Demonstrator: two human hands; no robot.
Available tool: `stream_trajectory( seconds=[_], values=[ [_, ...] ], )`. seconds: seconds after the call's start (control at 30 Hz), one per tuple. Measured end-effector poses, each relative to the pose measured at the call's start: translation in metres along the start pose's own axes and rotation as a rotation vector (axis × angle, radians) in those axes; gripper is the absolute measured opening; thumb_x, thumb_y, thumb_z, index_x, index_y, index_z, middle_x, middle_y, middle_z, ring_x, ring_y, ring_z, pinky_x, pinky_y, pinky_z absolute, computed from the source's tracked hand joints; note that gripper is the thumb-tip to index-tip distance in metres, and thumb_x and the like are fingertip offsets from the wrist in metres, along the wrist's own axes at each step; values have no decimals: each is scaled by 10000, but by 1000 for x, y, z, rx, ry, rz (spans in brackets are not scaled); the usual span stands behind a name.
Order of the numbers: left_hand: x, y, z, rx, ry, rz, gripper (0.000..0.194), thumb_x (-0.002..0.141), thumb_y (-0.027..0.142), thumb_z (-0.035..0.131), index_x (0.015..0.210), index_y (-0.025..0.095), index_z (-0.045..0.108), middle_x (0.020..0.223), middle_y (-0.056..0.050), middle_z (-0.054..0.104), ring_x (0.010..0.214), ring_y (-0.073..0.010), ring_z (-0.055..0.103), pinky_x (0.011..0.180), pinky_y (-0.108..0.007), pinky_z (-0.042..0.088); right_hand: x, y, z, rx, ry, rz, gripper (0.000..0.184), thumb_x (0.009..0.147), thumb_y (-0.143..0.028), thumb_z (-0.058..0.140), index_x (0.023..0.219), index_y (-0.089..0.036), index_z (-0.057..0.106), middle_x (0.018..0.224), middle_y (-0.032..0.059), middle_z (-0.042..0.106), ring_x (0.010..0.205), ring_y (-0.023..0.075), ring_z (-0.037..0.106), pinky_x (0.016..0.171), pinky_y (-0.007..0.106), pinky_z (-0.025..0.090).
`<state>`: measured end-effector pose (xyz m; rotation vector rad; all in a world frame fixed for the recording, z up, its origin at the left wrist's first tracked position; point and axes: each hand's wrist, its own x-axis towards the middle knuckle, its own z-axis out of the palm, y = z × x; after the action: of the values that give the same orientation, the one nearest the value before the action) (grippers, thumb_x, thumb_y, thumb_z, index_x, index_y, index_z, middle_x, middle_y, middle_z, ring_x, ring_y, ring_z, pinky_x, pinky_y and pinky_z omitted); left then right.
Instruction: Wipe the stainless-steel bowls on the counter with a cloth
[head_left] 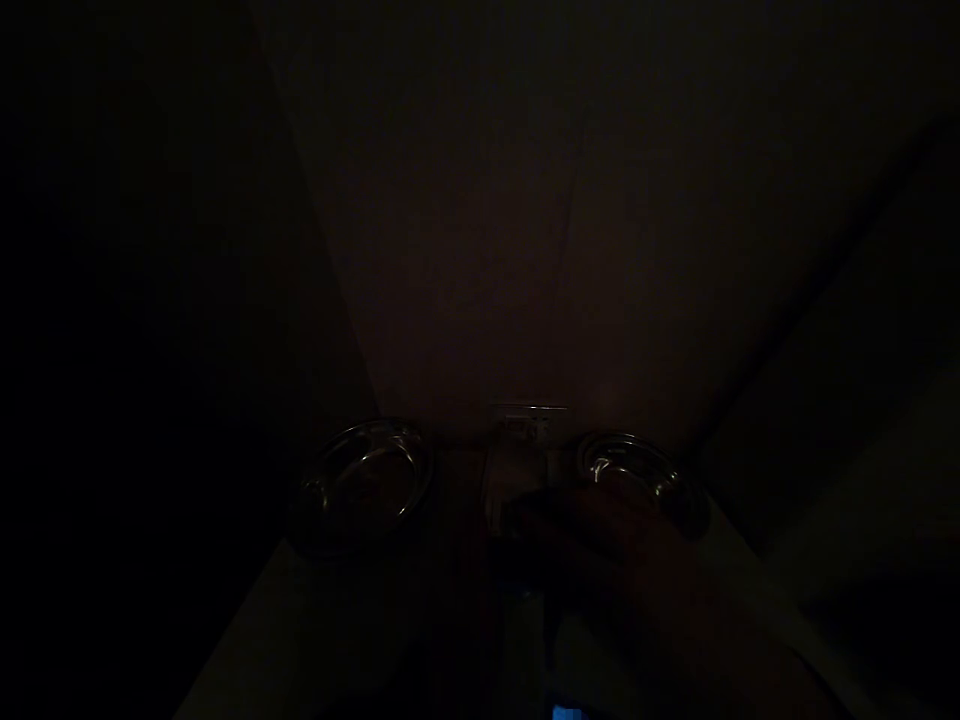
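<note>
The picture is very dark. My right hand [622, 540] reaches in from the lower right, its fingers toward a pale, upright, box-like thing [514, 485] in the lower middle. Whether the fingers grip it or only touch it is lost in shadow. A dim reddish shape [461, 560] left of that thing may be my left hand, but no fingers can be made out. One shiny round metal dish [416, 455] lies to the left, and a second metal dish [600, 440] lies to the right, partly behind my right hand.
A plain wall [465, 250] rises behind, with a thin vertical seam. Low on it, behind the pale thing, is a small plate-like fitting [532, 408]. The pale surface [255, 620] has slanting side edges. A small blue glow [568, 713] shows at the bottom edge.
</note>
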<state>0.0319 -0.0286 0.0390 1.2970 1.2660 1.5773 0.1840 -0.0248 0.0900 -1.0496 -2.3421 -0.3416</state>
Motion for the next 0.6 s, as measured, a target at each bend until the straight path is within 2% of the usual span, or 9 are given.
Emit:
stream_trajectory(
  seconds=[0.13, 0.37, 0.6],
  values=[
    [1, 1, 0, 11, 12, -16, 297, 886, 348, 510, 1118, 175, 576, 1146, -77, 589, 962, -183, 593, 817, -376, 515, -1, -1, 2, -6, 15, 10, 295, 894, -168, 483, 1109, -306, 631, 907, 6, 677, 764, 172, 639, 637, 296, 540],
    [1, 3, 2, 15, 13, -23, 289, 888, 354, 505, 1097, 170, 585, 1118, -70, 600, 933, -176, 599, 795, -362, 522, -1, 0, 3, -3, 22, 17, 333, 887, -165, 474, 1169, -267, 618, 943, 50, 673, 797, 187, 637, 666, 326, 543],
    [0, 3, 3, 8, 10, -7, 294, 884, 356, 512, 1088, 157, 586, 1088, -64, 609, 907, -174, 605, 772, -354, 528, -3, 2, 7, 20, 49, 63, 338, 895, -184, 468, 1179, -303, 607, 962, 38, 671, 793, 178, 642, 661, 316, 544]
  ],
)
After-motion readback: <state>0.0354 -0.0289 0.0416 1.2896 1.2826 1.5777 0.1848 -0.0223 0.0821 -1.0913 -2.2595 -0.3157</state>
